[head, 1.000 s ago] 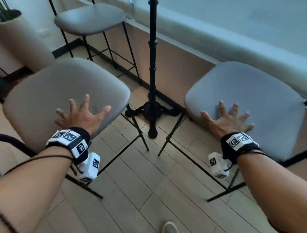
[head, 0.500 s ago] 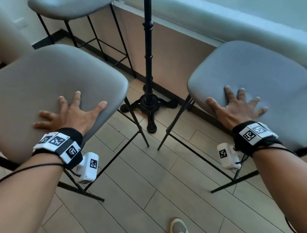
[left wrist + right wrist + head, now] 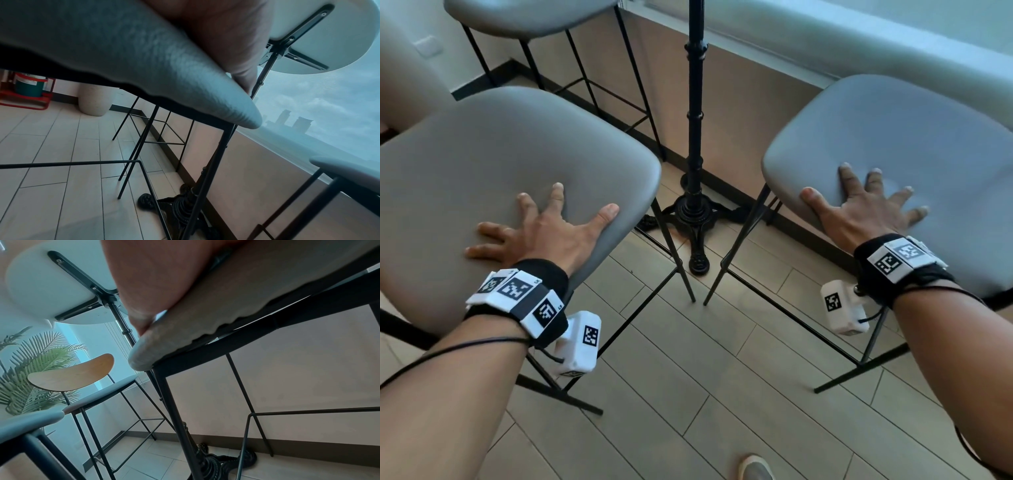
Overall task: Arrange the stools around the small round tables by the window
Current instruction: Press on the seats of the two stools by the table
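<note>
Two stools – left grip (image 3: 541, 236) flat on left stool (image 3: 493, 178), right grip (image 3: 859, 212) flat on right stool (image 3: 914, 137)

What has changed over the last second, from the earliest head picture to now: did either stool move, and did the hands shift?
Both stools have drawn in toward the black table post; the gap between their seats looks narrower. The left hand on the left stool and the right hand on the right stool stayed flat, fingers spread, gripping nothing. The third stool did not visibly move relative to the post.

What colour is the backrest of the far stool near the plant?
The backrest is warm orange-brown, like wood. It shows best in the right wrist view.
</note>
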Tool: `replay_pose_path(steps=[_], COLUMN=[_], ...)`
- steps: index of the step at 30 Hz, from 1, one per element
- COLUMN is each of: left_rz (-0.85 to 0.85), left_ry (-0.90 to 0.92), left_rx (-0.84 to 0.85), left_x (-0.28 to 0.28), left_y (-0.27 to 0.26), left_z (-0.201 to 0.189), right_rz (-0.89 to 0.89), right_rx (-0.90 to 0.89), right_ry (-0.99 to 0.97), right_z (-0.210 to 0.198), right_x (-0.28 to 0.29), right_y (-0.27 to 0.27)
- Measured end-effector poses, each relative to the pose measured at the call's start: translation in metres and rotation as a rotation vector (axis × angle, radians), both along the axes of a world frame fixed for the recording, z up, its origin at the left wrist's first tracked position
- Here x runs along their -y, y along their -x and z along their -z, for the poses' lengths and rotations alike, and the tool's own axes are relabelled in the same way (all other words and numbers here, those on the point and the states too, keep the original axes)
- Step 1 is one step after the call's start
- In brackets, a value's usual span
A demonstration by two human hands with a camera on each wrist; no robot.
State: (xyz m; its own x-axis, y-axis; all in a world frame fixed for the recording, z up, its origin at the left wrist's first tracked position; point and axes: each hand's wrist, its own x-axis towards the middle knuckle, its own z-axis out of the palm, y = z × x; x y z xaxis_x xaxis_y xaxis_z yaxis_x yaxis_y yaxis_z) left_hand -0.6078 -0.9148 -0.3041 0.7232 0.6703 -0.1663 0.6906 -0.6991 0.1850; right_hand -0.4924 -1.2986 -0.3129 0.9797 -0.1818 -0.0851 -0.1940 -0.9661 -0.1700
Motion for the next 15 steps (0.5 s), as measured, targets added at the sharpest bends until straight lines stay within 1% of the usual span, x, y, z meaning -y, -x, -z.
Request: replay_pose_path(steps=[15], left_rz=[0.001], left_ry=[-0.006], left_rx=[0.009], left_x=[0.004], left_y=[-0.003], left_z=[0.001], right_rz=[0.006], right_rx=[0.009], right_ry=[-0.011], right_z=[0.002], right_x=[-0.018], right_y=[-0.008])
